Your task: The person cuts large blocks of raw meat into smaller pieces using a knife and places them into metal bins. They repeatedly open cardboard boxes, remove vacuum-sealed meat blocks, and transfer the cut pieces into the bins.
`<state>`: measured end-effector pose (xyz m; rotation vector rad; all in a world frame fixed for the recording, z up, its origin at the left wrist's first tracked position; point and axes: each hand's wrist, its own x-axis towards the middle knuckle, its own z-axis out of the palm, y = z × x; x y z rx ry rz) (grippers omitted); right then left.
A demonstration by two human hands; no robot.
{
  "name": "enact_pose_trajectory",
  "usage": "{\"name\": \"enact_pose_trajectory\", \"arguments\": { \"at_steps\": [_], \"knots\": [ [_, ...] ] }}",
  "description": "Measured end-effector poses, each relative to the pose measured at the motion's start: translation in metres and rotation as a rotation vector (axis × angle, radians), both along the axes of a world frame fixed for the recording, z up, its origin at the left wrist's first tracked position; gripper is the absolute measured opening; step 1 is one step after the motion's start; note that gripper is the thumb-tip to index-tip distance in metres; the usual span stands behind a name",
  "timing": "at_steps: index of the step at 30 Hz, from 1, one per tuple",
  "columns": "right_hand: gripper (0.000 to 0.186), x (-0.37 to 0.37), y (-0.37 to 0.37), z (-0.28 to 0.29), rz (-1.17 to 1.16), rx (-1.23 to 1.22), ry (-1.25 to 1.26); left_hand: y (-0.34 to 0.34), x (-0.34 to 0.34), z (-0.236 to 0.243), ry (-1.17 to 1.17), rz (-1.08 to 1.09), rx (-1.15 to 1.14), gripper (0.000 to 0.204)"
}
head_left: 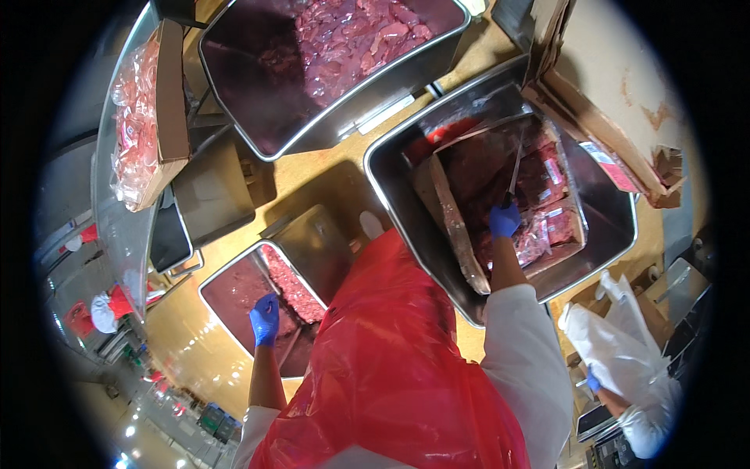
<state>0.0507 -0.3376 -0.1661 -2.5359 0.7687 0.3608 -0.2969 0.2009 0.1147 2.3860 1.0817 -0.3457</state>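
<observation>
My right hand [505, 220], in a blue glove, grips a long-bladed knife [516, 162] with its blade pointing away from me. It is over an open cardboard box [451, 223] lined with clear film, which sits inside a large steel tub [380, 176]. Dark red meat and labelled packs of meat [553, 173] lie in the box. On the left, my left hand [266, 319], also blue-gloved, has its fingers curled in above a smaller steel tub [226, 275]. Ground meat [291, 283] lies along one side of that tub. Whatever those fingers may hold is hidden.
A steel tub [234, 117] ahead holds many pieces of meat [359, 47]. To the left is a carton [172, 102] with clear plastic bags [134, 129]. A large cardboard box [625, 102] stands at far right. A co-worker in white [625, 344] is near my right side.
</observation>
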Motion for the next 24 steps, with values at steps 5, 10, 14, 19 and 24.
{"name": "enact_pose_trajectory", "arguments": {
  "at_steps": [5,10,14,19,24],
  "knots": [
    [0.022,-0.003,-0.044,0.071,-0.058,0.342,-0.055,-0.043,0.063,-0.026,-0.177,-0.071,-0.199,0.02],
    [0.023,-0.005,-0.016,0.191,-0.038,0.919,0.063,-0.092,0.152,-0.04,-0.314,-0.201,-0.533,0.026],
    [0.036,-0.012,0.067,0.333,0.125,1.178,0.202,-0.136,0.23,0.003,-0.51,-0.423,-0.677,0.057],
    [0.037,-0.039,0.118,0.382,0.649,1.183,0.253,-0.114,0.236,0.088,-0.814,-0.752,-0.625,0.053],
    [0.035,-0.066,0.185,0.411,0.798,1.463,0.406,-0.058,0.144,0.135,-0.839,-0.575,-0.436,0.022]
  ]
}}
